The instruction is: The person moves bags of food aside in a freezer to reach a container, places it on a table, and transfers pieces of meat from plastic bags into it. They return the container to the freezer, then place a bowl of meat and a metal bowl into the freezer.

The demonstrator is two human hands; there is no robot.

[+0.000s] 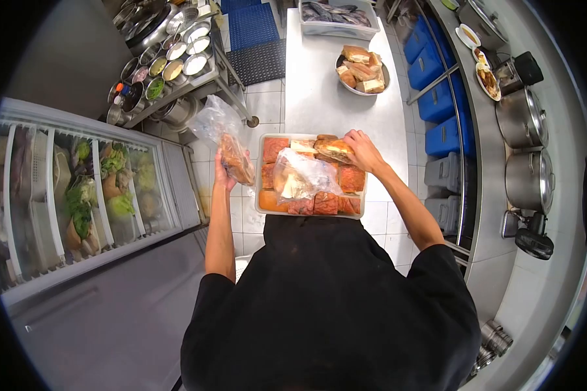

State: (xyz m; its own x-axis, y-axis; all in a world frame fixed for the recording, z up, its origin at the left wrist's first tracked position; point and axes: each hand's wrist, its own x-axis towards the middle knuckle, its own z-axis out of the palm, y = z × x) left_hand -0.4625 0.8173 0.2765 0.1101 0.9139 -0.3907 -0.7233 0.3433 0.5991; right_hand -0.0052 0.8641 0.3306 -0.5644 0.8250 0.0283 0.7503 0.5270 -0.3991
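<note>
My left hand (223, 174) is closed around a clear plastic bag (214, 120) with a reddish-brown piece of food (236, 159) in it, left of the tray. My right hand (365, 151) grips a browned, pale-centred food block (333, 149) at the back right of the shallow tray (261, 203). Its fingertips curl over the block's right end. Reddish, orange and cream-coloured blocks (352, 178) fill the tray. Across its middle lies a crumpled clear plastic bag (306, 174), hiding some of them.
On the steel table (313, 78) stand a metal bowl (341, 83) of browned blocks and a bin (338, 31) of fish. At left is a glass-topped fridge (78, 189) with vegetables. Small bowls (195, 64) crowd a rack. Blue bins (437, 101) and pots (527, 179) line the right.
</note>
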